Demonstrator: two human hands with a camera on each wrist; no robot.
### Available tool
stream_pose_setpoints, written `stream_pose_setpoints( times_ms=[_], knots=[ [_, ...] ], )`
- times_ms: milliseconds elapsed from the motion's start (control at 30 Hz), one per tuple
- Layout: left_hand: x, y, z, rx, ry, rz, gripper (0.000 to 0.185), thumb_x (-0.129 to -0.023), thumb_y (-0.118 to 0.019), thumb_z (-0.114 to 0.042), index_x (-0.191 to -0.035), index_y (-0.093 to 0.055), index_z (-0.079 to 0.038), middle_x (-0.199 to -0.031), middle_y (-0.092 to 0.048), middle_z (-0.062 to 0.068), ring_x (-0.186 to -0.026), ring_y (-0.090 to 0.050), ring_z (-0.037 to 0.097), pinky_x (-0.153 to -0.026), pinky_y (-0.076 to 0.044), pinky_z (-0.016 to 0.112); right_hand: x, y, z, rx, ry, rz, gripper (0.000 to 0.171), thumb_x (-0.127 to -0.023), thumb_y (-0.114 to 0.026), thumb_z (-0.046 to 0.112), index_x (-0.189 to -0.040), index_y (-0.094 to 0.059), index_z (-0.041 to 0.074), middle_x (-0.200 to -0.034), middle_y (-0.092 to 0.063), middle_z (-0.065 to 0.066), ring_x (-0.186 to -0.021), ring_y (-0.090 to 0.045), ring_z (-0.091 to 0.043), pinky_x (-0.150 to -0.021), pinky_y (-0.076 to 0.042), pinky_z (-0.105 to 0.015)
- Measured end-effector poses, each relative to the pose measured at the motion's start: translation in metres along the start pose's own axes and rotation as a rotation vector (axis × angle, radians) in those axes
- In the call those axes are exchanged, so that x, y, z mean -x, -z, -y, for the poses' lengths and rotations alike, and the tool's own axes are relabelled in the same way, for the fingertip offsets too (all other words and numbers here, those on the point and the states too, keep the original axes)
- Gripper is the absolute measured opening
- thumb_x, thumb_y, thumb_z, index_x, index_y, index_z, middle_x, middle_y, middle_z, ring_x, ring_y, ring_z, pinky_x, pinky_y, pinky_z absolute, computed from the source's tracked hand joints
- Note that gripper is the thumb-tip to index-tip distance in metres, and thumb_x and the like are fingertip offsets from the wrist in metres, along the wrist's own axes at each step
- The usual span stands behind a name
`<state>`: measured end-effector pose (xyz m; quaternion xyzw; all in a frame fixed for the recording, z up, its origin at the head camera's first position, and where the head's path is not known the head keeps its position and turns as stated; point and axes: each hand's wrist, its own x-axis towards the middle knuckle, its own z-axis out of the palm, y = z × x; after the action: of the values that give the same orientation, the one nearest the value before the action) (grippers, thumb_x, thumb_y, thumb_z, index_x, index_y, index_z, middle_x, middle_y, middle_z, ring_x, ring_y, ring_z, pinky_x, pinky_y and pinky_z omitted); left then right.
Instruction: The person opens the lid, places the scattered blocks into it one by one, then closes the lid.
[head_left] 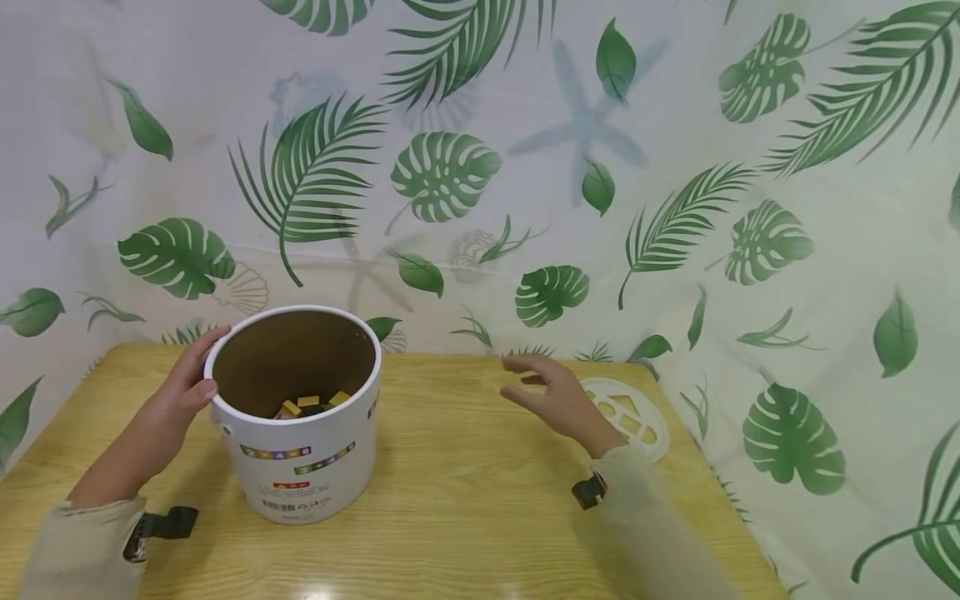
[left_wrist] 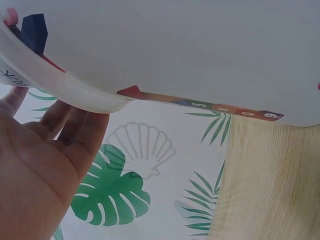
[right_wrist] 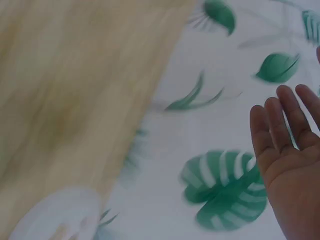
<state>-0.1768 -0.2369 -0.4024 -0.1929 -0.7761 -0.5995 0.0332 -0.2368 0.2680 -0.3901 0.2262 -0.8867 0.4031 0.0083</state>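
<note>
Home-like staged corner: wooden table (head_left: 480, 500), leaf-print curtain (head_left: 675, 167) backdrop.

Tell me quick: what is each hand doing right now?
Left hand: open, fingers straight against the rim of the white bucket.
Right hand: open, holding nothing, above the table near the white lid.
</note>
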Motion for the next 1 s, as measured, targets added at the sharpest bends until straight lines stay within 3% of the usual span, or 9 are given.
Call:
stream_pose_setpoints(
  times_ms=[200,367,467,600,733,900,1000],
  knots=[
    [-0.001,0.001,0.0,0.013,0.005,-0.001,0.063,-0.109,-0.039,-0.027,-0.166,-0.012,-0.03,-0.164,-0.02,0.013,-0.14,-0.026,0.008,-0.108,-0.006,0.085,0.032,0.027,-0.056,0.152,-0.158,-0.028,0.057,-0.1,-0.07,0.037,-0.147,-0.055,0.008,-0.144,-0.057,-0.017,-0.134,-0.052,-0.04,-0.109,-0.045,-0.054],
    [-0.003,0.002,0.0,0.011,0.011,0.001,0.063,-0.109,-0.039,-0.027,-0.166,-0.012,-0.03,-0.164,-0.019,0.016,-0.142,-0.025,0.011,-0.109,-0.006,0.085,0.057,0.05,-0.09,0.289,-0.207,-0.03,0.061,-0.101,-0.068,0.037,-0.147,-0.054,-0.001,-0.144,-0.056,-0.023,-0.131,-0.053,-0.044,-0.107,-0.045,-0.059],
    [-0.003,0.003,0.001,0.015,0.012,0.0,0.063,-0.109,-0.039,-0.028,-0.166,-0.012,-0.03,-0.164,-0.019,0.017,-0.145,-0.023,0.015,-0.108,-0.004,0.085,0.07,0.063,-0.107,0.314,-0.27,-0.034,0.065,-0.102,-0.065,0.04,-0.148,-0.051,-0.003,-0.148,-0.052,-0.027,-0.134,-0.048,-0.048,-0.108,-0.041,-0.063],
    [-0.003,0.003,0.002,0.011,0.009,-0.005,0.063,-0.108,-0.039,-0.029,-0.166,-0.012,-0.029,-0.164,-0.019,0.018,-0.146,-0.023,0.016,-0.108,-0.004,0.086,0.085,0.075,-0.124,0.379,-0.382,-0.017,0.075,-0.102,-0.063,0.045,-0.151,-0.043,-0.007,-0.152,-0.043,-0.035,-0.139,-0.039,-0.055,-0.111,-0.035,-0.067],
    [-0.003,0.003,0.002,0.014,0.008,-0.008,0.063,-0.108,-0.039,-0.029,-0.166,-0.013,-0.029,-0.164,-0.02,0.017,-0.145,-0.024,0.014,-0.108,-0.003,0.085,0.095,0.083,-0.133,0.438,-0.45,0.01,0.08,-0.101,-0.064,0.046,-0.15,-0.04,-0.012,-0.149,-0.04,-0.041,-0.136,-0.039,-0.058,-0.11,-0.035,-0.068],
    [-0.002,0.002,0.001,0.0,0.012,-0.012,0.064,-0.108,-0.039,-0.031,-0.166,-0.013,-0.028,-0.163,-0.021,0.017,-0.145,-0.024,0.022,-0.108,-0.006,0.085,0.101,0.084,-0.137,0.391,-0.484,0.071,0.083,-0.101,-0.063,0.048,-0.151,-0.038,-0.013,-0.15,-0.038,-0.042,-0.137,-0.036,-0.06,-0.11,-0.035,-0.069],
    [-0.002,0.003,0.002,0.003,0.012,-0.016,0.064,-0.108,-0.04,-0.034,-0.166,-0.013,-0.029,-0.162,-0.022,0.016,-0.144,-0.025,0.017,-0.108,-0.006,0.085,0.1,0.081,-0.142,0.388,-0.457,0.08,0.081,-0.099,-0.067,0.046,-0.146,-0.043,-0.015,-0.148,-0.041,-0.042,-0.137,-0.038,-0.059,-0.111,-0.035,-0.068]
  ],
)
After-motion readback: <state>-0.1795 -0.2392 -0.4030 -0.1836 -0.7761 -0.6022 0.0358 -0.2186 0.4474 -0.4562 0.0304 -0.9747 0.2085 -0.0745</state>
